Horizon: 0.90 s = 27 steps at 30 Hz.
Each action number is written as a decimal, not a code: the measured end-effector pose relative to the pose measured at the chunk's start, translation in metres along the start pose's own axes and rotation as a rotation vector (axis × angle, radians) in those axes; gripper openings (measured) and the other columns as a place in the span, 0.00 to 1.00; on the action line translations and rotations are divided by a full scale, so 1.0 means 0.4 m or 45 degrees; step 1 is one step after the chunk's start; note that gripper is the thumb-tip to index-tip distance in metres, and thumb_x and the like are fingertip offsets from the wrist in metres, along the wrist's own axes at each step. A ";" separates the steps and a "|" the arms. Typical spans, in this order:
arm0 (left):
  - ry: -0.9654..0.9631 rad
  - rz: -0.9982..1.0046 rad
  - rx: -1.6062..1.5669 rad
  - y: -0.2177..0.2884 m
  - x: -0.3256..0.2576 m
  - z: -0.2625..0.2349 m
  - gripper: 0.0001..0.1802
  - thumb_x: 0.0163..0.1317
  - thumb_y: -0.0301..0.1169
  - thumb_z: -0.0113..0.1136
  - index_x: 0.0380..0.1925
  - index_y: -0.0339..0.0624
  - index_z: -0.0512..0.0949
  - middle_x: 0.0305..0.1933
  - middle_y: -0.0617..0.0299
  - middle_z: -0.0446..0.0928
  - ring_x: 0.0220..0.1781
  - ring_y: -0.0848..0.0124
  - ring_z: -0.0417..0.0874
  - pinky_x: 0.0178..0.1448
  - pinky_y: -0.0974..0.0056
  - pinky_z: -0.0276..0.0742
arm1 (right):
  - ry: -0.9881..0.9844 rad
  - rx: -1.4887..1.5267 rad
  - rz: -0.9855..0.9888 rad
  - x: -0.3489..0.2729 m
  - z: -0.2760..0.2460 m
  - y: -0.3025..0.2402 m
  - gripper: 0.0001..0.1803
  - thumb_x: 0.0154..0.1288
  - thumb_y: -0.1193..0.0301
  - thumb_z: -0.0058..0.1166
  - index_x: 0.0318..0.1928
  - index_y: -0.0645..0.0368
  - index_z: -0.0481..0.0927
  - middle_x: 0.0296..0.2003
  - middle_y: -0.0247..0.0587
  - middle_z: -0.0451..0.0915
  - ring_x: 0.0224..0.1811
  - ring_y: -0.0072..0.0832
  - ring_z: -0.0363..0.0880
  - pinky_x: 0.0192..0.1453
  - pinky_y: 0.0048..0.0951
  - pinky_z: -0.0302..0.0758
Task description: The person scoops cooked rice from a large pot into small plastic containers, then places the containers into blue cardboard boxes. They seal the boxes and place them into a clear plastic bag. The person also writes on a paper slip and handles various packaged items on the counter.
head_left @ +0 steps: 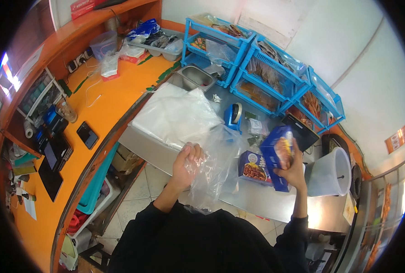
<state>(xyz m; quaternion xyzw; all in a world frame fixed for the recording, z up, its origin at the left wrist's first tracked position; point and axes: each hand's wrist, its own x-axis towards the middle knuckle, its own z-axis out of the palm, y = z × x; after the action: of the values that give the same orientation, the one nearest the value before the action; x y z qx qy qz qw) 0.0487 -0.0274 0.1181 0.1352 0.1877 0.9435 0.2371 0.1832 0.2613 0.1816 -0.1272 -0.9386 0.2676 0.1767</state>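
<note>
My left hand [188,164] is closed on the edge of a clear plastic bag [216,159], which hangs over the front of the steel counter [157,157]. In my right hand [294,170] I grip a blue food box [277,157], tilted and raised above the counter. A second blue box [254,168] with a food picture sits on the counter just left of it. Behind the bag lies a stack of clear plastic bags [173,113]. Beyond the bag stands a blue tape dispenser [233,116].
Blue stacked baskets [268,68] with packaged goods line the wall. To the right are a translucent bucket [331,173] and a dark tablet-like panel [301,132]. A metal pan [196,76] sits at the back. An orange counter [116,93] on the left carries a phone [87,135].
</note>
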 end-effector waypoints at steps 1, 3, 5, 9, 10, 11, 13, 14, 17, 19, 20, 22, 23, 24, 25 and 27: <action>0.075 0.032 0.046 -0.013 0.004 -0.018 0.15 0.60 0.38 0.44 0.15 0.47 0.61 0.19 0.67 0.59 0.26 0.73 0.61 0.35 0.69 0.57 | -0.018 0.610 0.159 -0.023 -0.021 -0.009 0.54 0.31 0.75 0.62 0.63 0.57 0.48 0.49 0.45 0.64 0.51 0.33 0.67 0.53 0.31 0.68; 0.235 0.103 0.156 -0.027 0.001 -0.071 0.15 0.59 0.37 0.46 0.16 0.47 0.61 0.20 0.67 0.61 0.28 0.74 0.62 0.36 0.69 0.58 | -0.104 0.987 0.181 -0.054 -0.034 -0.048 0.53 0.35 0.72 0.64 0.62 0.61 0.47 0.52 0.48 0.65 0.51 0.37 0.69 0.51 0.34 0.71; 0.295 0.127 0.281 -0.032 -0.011 -0.113 0.13 0.58 0.37 0.47 0.18 0.44 0.64 0.23 0.65 0.64 0.30 0.75 0.63 0.37 0.69 0.59 | -0.368 1.440 0.307 -0.107 0.016 -0.027 0.43 0.40 0.71 0.63 0.58 0.62 0.55 0.49 0.45 0.68 0.49 0.36 0.70 0.50 0.35 0.71; 0.379 0.153 0.592 -0.021 -0.050 -0.092 0.14 0.58 0.38 0.47 0.27 0.37 0.72 0.30 0.62 0.69 0.33 0.76 0.65 0.39 0.70 0.59 | -0.620 1.179 0.293 -0.148 0.302 -0.172 0.31 0.47 0.68 0.62 0.52 0.63 0.64 0.45 0.39 0.70 0.51 0.30 0.66 0.55 0.33 0.64; 0.327 0.175 0.716 0.005 -0.064 -0.068 0.16 0.59 0.39 0.46 0.29 0.35 0.72 0.32 0.60 0.71 0.32 0.76 0.65 0.38 0.71 0.60 | -0.475 1.174 0.203 -0.130 0.364 -0.230 0.35 0.45 0.65 0.64 0.52 0.64 0.63 0.47 0.43 0.66 0.53 0.34 0.64 0.58 0.34 0.60; 0.268 0.194 0.836 0.038 -0.081 -0.042 0.18 0.60 0.40 0.45 0.31 0.33 0.71 0.33 0.59 0.72 0.30 0.77 0.65 0.37 0.72 0.61 | 0.057 1.107 -0.081 -0.107 0.444 -0.258 0.37 0.42 0.63 0.66 0.52 0.60 0.64 0.49 0.48 0.63 0.53 0.39 0.63 0.59 0.40 0.57; -0.025 0.261 1.205 0.113 -0.100 -0.049 0.26 0.62 0.45 0.42 0.46 0.30 0.67 0.43 0.55 0.73 0.31 0.76 0.69 0.37 0.73 0.65 | 0.353 0.707 -0.494 -0.082 0.505 -0.253 0.41 0.37 0.60 0.68 0.54 0.53 0.63 0.52 0.55 0.59 0.54 0.47 0.62 0.61 0.49 0.50; 0.004 0.310 1.197 0.126 -0.100 -0.050 0.27 0.62 0.46 0.41 0.48 0.31 0.65 0.46 0.54 0.71 0.34 0.74 0.70 0.40 0.72 0.66 | 0.130 0.401 -0.625 -0.075 0.492 -0.220 0.42 0.36 0.58 0.68 0.55 0.49 0.63 0.53 0.57 0.57 0.55 0.50 0.61 0.61 0.53 0.47; 0.008 0.272 1.112 0.136 -0.097 -0.028 0.31 0.62 0.51 0.39 0.54 0.35 0.60 0.54 0.53 0.64 0.43 0.69 0.73 0.46 0.69 0.67 | -0.282 -0.077 -0.663 -0.068 0.473 -0.209 0.45 0.34 0.54 0.66 0.58 0.40 0.62 0.54 0.62 0.56 0.55 0.54 0.59 0.59 0.61 0.44; -0.065 0.045 0.983 0.131 -0.097 -0.010 0.33 0.62 0.53 0.37 0.55 0.36 0.58 0.58 0.54 0.58 0.49 0.64 0.72 0.51 0.66 0.67 | -0.472 -0.207 -0.445 -0.067 0.451 -0.234 0.45 0.36 0.50 0.63 0.59 0.37 0.60 0.53 0.63 0.58 0.56 0.54 0.58 0.59 0.62 0.44; -0.169 0.098 1.171 0.119 -0.090 -0.040 0.32 0.62 0.53 0.36 0.55 0.36 0.57 0.59 0.53 0.58 0.49 0.63 0.73 0.49 0.66 0.69 | -0.504 -0.170 -0.416 -0.060 0.436 -0.239 0.44 0.38 0.50 0.62 0.59 0.37 0.60 0.53 0.63 0.58 0.56 0.54 0.58 0.59 0.62 0.44; -0.259 0.123 1.355 0.116 -0.076 -0.102 0.31 0.63 0.52 0.35 0.54 0.35 0.57 0.59 0.53 0.57 0.47 0.62 0.74 0.43 0.67 0.73 | -0.584 -0.092 -0.362 -0.047 0.413 -0.243 0.41 0.42 0.50 0.60 0.60 0.37 0.60 0.52 0.64 0.59 0.56 0.55 0.59 0.58 0.62 0.45; -0.254 0.086 1.353 0.129 -0.067 -0.104 0.31 0.63 0.51 0.35 0.53 0.35 0.58 0.59 0.53 0.57 0.46 0.62 0.75 0.40 0.68 0.74 | -0.595 -0.135 -0.449 -0.050 0.395 -0.244 0.39 0.45 0.52 0.59 0.60 0.37 0.60 0.53 0.64 0.58 0.56 0.55 0.59 0.58 0.62 0.45; -0.154 -0.048 1.154 0.181 -0.038 -0.042 0.30 0.64 0.51 0.34 0.52 0.35 0.58 0.58 0.53 0.58 0.42 0.63 0.77 0.35 0.70 0.75 | -0.605 -0.179 -0.522 -0.058 0.373 -0.237 0.37 0.47 0.54 0.57 0.60 0.38 0.59 0.53 0.65 0.58 0.56 0.56 0.58 0.59 0.61 0.44; -0.051 -0.174 0.963 0.215 -0.012 -0.004 0.29 0.64 0.50 0.34 0.51 0.35 0.59 0.58 0.53 0.58 0.39 0.64 0.79 0.31 0.71 0.76 | -0.611 -0.219 -0.603 -0.066 0.352 -0.235 0.35 0.50 0.57 0.56 0.60 0.38 0.59 0.53 0.65 0.57 0.56 0.57 0.58 0.59 0.61 0.44; -0.064 -0.279 1.267 0.225 0.016 -0.028 0.27 0.65 0.49 0.33 0.50 0.35 0.60 0.56 0.53 0.60 0.30 0.67 0.79 0.24 0.74 0.74 | -0.765 -0.034 -0.465 -0.077 0.329 -0.242 0.32 0.54 0.62 0.53 0.60 0.38 0.59 0.54 0.66 0.56 0.56 0.59 0.58 0.58 0.57 0.49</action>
<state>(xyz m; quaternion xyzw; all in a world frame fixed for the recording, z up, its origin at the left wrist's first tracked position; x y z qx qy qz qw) 0.0035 -0.1011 0.1469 0.2339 0.6216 0.7060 0.2460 0.1447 0.1110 0.1220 0.1247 -0.9594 0.2449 -0.0641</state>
